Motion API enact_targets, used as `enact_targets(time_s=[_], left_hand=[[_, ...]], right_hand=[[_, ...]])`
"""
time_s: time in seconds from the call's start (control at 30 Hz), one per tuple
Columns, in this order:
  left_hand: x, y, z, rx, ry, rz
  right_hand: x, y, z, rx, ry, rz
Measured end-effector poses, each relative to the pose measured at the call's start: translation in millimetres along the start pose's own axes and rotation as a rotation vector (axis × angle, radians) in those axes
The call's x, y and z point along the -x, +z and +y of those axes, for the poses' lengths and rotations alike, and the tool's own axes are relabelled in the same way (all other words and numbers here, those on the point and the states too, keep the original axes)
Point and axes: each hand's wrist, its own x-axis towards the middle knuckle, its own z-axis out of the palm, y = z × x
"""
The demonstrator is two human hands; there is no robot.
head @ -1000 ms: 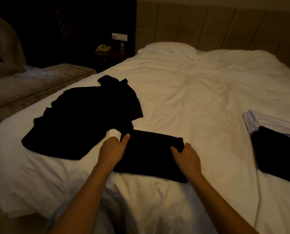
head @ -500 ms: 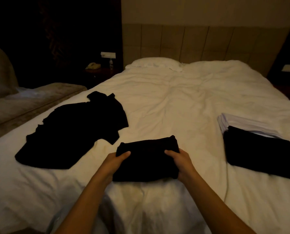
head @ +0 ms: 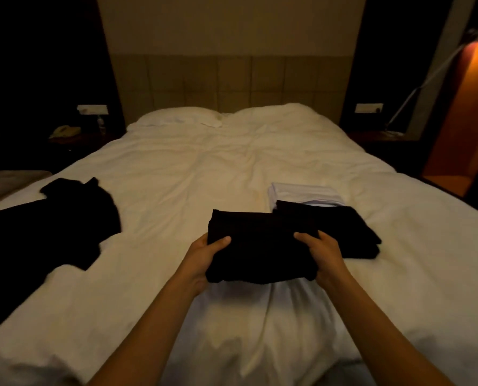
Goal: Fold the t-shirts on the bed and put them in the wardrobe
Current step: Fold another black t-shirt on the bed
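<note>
Two hands carry one folded black t-shirt (head: 257, 247) between them: the left hand (head: 204, 257) clasps its left edge with the thumb laid on top and the fingers underneath, and the right hand (head: 323, 253) grasps the right edge the same way. Gripping both short edges at once looks meant to keep the layers from sliding apart, so the fold survives being lifted off the white bed (head: 204, 174).

Just beyond the right hand lies a folded stack (head: 329, 221), a black folded garment on top of pale folded ones, and the carried bundle overlaps its near left corner in the view; whether they touch cannot be told. The bundle is probably headed onto that stack, so everything can go to the wardrobe in one trip. The wardrobe itself is not in view.

Well off to the left of the left hand, an unfolded black t-shirt (head: 51, 227) lies spread flat on the bed, laid out as if ready for folding, so the job is judged partly done. Far beyond both hands sit a pillow (head: 179, 118) and the headboard (head: 232, 82), with a lit floor lamp (head: 433, 71) to the far right.
</note>
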Motion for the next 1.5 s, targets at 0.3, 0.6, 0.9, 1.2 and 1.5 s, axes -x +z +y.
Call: enact_targets(time_s=[0.3, 0.6, 0.9, 1.2, 1.5], left_hand=[[-71.5, 120.0, -3.1, 0.018, 0.022, -0.180], [-141.5, 170.7, -19.5, -0.121, -0.039, -0.108], [-158.0, 160.2, -47.4, -0.412, 0.142, -0.115], [-153.8, 174.5, -49.2, -1.391, 0.620, -0.092], [-127.5, 169.0, -25.2, -1.327, 0.398, -0.101]], right_hand=[[-80.4, -94.9, -49.8, 0.050, -0.022, 0.143], [-161.7, -124.3, -63.5, 0.397, -0.047, 0.142], [-166.4, -137.5, -26.8, 0.750, -0.180, 0.144], [-149.7, -114.9, -29.3, 1.371, -0.468, 0.037], [-115.3, -93.9, -38.8, 1.311, -0.569, 0.071]])
